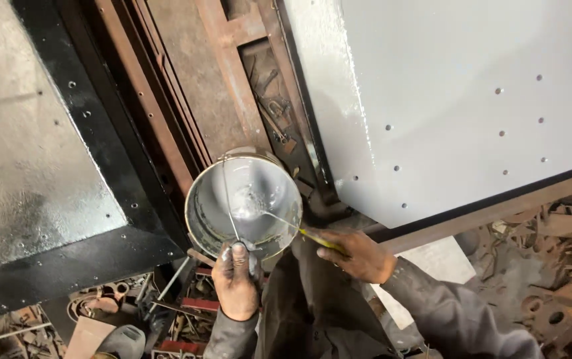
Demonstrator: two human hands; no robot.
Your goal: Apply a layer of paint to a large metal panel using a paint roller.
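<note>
My left hand (pixel 236 282) is curled shut in a grip, knuckles up, wrist straight beneath it. My right hand (pixel 359 254) sits just beside it, fingers pinched closed, forearm angling away right.

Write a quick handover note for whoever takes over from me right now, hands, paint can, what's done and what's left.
Left hand: holds the near rim of the round metal paint can, by the foot of its wire handle.
Right hand: grips a yellow-handled stick whose tip sits in the silvery paint inside the can.
The can is held between two large riveted panels.
Done: the right panel looks evenly coated light grey; the paint in the can shows a swirl.
Left: the left panel looks patchy grey inside its black border. Scrap metal lies on the floor.
</note>
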